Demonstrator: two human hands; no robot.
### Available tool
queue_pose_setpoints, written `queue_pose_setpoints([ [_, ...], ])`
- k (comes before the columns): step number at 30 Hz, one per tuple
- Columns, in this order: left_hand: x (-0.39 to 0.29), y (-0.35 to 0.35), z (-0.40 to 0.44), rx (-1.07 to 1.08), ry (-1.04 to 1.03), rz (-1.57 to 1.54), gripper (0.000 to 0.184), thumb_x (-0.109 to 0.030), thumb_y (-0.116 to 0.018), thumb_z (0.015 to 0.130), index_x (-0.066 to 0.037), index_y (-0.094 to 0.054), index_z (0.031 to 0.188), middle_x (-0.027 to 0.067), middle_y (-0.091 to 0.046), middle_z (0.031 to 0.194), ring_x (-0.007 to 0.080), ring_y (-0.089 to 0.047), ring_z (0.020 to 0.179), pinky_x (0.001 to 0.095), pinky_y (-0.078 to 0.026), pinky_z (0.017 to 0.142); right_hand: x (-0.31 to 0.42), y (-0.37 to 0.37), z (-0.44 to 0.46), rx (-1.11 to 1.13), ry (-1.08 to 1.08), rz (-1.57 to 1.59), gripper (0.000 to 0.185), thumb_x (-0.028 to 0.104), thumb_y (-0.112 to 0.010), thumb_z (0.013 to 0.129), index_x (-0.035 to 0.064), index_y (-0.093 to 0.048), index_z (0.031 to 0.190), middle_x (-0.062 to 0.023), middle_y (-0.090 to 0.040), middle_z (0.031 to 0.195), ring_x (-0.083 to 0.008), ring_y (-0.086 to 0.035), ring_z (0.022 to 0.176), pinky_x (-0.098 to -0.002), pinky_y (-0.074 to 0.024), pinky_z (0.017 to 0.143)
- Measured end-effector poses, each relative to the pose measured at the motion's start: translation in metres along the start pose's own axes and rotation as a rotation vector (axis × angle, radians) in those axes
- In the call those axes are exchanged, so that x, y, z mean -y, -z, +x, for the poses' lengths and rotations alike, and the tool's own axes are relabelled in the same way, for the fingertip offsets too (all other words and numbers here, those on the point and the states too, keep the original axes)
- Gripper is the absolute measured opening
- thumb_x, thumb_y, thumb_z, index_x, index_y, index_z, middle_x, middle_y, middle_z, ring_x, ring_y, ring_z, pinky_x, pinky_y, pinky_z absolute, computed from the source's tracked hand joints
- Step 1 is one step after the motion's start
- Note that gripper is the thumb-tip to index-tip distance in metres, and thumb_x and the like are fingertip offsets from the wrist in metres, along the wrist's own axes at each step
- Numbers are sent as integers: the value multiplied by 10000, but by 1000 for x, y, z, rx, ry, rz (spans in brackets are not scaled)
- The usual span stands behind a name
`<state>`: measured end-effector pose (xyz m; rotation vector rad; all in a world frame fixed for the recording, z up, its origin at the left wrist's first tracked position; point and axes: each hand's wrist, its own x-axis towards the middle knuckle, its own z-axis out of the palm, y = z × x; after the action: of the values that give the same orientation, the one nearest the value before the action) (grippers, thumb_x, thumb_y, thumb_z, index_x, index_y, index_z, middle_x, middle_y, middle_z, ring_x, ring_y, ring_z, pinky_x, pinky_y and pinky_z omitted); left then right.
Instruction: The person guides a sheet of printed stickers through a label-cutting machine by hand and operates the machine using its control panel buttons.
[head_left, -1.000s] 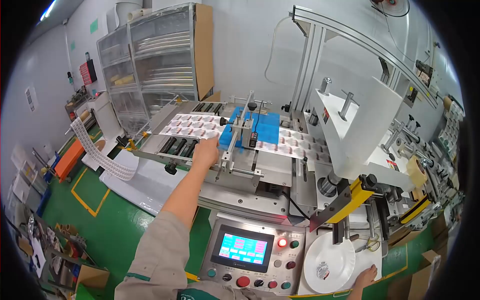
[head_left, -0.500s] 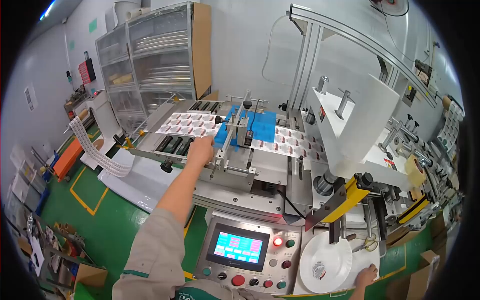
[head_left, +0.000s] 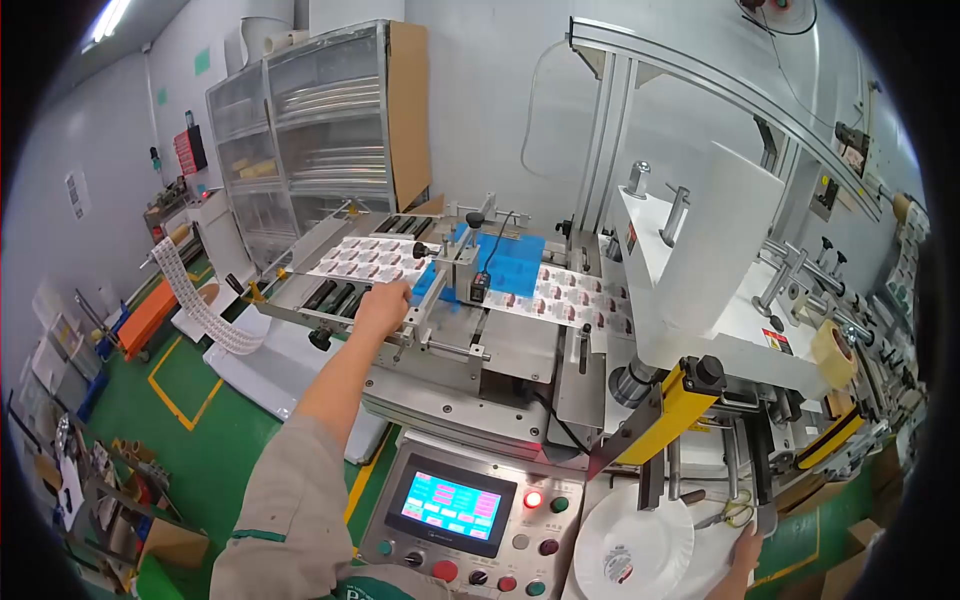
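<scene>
My left hand (head_left: 382, 307) reaches out to the machine and is closed, its curled fingertips at the near edge of a printed label strip (head_left: 370, 259). What lies between the fingers is hidden. Just right of it, a metal clamp assembly (head_left: 462, 265) crosses the strip above a blue sheet (head_left: 512, 262). My right hand (head_left: 745, 550) is low at the right, fingers curled beside a metal bar (head_left: 762, 500) and the edge of a white board (head_left: 705, 565). Its grip is partly hidden. A white plate (head_left: 640, 550) with a printed label lies left of it, scissors (head_left: 738, 510) just behind.
A control panel (head_left: 450, 510) with a lit screen and several buttons stands in front of me. A yellow-sided bar (head_left: 665, 415) juts out above the plate. At the left, a label strip (head_left: 185, 295) hangs in a loop. A covered shelf rack (head_left: 325, 120) stands behind.
The view has shifted slightly, so the machine and panel sit further left. My right hand has moved forward and right, closer to the metal bar. My left hand stays at the strip's edge.
</scene>
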<state>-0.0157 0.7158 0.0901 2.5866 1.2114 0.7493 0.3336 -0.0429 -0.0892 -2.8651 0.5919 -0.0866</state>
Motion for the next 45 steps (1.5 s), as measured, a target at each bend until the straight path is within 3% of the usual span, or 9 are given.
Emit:
queue_pose_setpoints([
  [5, 6, -4, 2, -57, -82, 26, 160, -159, -494, 800, -123, -624, 887, 182, -622, 861, 376, -591, 823, 462, -471, 747, -24, -44, 71, -243, 475, 48, 557, 389, -313, 944, -68, -598, 801, -274, -603, 788, -446, -570, 734, -499, -454, 664],
  [12, 8, -8, 4, -43, -69, 5, 155, -162, -507, 798, -115, -616, 897, 171, -623, 860, 365, -589, 817, 453, -466, 724, -16, -51, 86, -42, 362, 94, 622, 459, -228, 941, -39, -598, 896, -282, -601, 810, -475, -550, 824, -529, -424, 730],
  [16, 7, -8, 6, -1, -22, 9, 154, -168, -508, 795, -114, -606, 901, 155, -622, 883, 358, -585, 827, 445, -461, 723, 2, -30, 83, 217, -15, 106, 735, 593, -140, 890, 45, -560, 1143, -224, -513, 1199, -421, -422, 1156, -554, -280, 951],
  [18, 6, -6, 6, -23, -33, -17, 148, -157, -515, 787, -105, -601, 896, 156, -620, 885, 353, -581, 836, 436, -463, 722, 7, -14, 72, 277, 33, 128, 759, 631, -162, 876, 49, -490, 1237, -215, -477, 1255, -418, -394, 1190, -605, -199, 965],
  [25, -7, 3, 0, 49, 59, -18, 156, -159, -504, 797, -113, -611, 901, 155, -624, 887, 346, -591, 835, 435, -468, 739, 11, -12, 47, -167, 10, 197, 588, 516, -253, 917, 70, -532, 1180, -219, -599, 1041, -429, -546, 958, -495, -418, 830],
  [29, 0, 0, 0, 10, -5, 6, 169, -167, -483, 804, -125, -616, 900, 162, -626, 905, 361, -593, 837, 449, -468, 755, -10, -26, 50, -435, 131, 423, 442, 369, -392, 920, -2, -599, 1041, -233, -608, 973, -416, -555, 891, -485, -417, 724],
  [34, -5, 2, -3, -26, 25, 35, 168, -142, -486, 791, -111, -620, 888, 174, -628, 901, 370, -599, 837, 453, -475, 764, -31, -25, 24, -466, 283, 634, 362, 256, -418, 926, -44, -542, 1087, -213, -585, 1039, -364, -548, 910, -400, -428, 783],
  [38, 1, -1, 1, 3, 12, 11, 173, -124, -503, 775, -115, -626, 896, 181, -622, 920, 370, -592, 866, 445, -474, 777, -2, 14, -34, -392, 217, 1062, 312, 244, -457, 926, -10, -537, 1089, -84, -573, 986, -173, -537, 892, -319, -414, 809],
  [45, 12, -13, 4, -4, 7, 44, 200, -141, -468, 792, -118, -613, 927, 194, -615, 950, 361, -581, 904, 448, -446, 795, 88, 130, -214, 45, 458, 1554, 280, 216, -478, 932, 19, -522, 1127, -42, -536, 990, -123, -502, 879, -268, -397, 815],
])
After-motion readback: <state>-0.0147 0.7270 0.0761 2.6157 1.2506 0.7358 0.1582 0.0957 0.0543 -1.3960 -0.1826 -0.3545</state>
